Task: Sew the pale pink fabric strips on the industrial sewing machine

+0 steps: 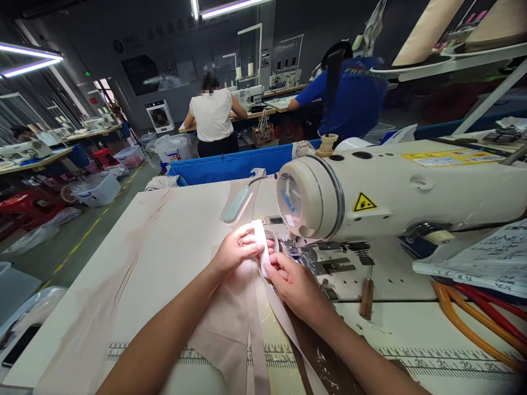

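Between my two hands is a pale fabric strip, brightly lit, just left of the needle area of a sewing machine. My left hand pinches the strip's upper part, thumb against fingers. Lower down, my right hand grips the same strip between thumb and fingers. A long pale band runs from there down toward the table's front edge. Beige fabric lies under my left forearm. Behind my hands a small lamp on a bendy neck stands near the machine head.
A wooden-handled screwdriver lies on the machine bed. Orange-handled scissors and a plastic-wrapped paper are at the right. A ruler tape crosses the table front. Two people sit at machines beyond the blue cloth trough.
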A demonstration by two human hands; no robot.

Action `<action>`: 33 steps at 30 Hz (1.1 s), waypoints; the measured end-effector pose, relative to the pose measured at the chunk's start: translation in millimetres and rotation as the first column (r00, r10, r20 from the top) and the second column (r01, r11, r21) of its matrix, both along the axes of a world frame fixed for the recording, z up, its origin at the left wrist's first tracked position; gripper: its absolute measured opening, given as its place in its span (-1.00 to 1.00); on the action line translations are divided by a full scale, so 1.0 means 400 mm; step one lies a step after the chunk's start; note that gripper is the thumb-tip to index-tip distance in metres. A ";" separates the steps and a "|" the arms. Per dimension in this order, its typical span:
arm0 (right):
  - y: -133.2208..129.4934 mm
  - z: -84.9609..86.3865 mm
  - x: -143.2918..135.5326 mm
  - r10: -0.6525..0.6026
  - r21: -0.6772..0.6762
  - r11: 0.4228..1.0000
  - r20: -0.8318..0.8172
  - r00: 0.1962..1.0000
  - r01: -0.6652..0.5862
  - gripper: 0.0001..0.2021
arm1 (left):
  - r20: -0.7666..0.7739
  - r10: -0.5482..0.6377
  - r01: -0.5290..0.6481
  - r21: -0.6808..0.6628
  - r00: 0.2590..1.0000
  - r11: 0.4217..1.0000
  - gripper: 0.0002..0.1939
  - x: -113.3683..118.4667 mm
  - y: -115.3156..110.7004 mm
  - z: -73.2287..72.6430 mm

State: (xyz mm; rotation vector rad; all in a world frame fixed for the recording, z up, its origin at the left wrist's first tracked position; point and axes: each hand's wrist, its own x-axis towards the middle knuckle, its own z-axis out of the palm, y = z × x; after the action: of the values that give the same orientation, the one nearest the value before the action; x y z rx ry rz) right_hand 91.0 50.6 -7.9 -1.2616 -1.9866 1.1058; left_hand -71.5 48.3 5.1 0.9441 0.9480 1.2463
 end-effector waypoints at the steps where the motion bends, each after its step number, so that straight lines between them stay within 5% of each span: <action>1: 0.000 0.000 0.000 -0.002 0.001 1.000 0.003 1.000 0.002 -0.69 | -0.006 -0.001 0.001 -0.002 1.000 1.000 -0.31 0.000 0.000 0.000; 14: 0.012 -0.018 0.007 -0.014 -0.043 0.999 -0.106 0.994 0.010 -0.78 | 0.027 0.070 -0.070 -0.003 0.997 0.998 -0.27 0.001 0.006 -0.001; 22: 0.017 -0.018 0.006 -0.019 -0.084 0.996 -0.160 0.987 0.006 -0.76 | 0.022 -0.004 0.004 0.014 1.000 1.000 -0.13 0.000 0.003 0.001; 33: 0.019 -0.011 0.009 0.028 -0.159 0.986 -0.167 0.986 -0.055 -0.70 | 0.040 0.026 -0.027 0.016 0.999 1.000 -0.24 -0.006 0.005 -0.005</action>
State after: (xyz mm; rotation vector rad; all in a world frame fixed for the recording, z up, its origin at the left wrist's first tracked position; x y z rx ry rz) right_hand 94.5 58.2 -12.5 -1.1721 -1.8383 1.3714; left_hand -73.8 50.1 3.0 0.9193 0.9222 1.2926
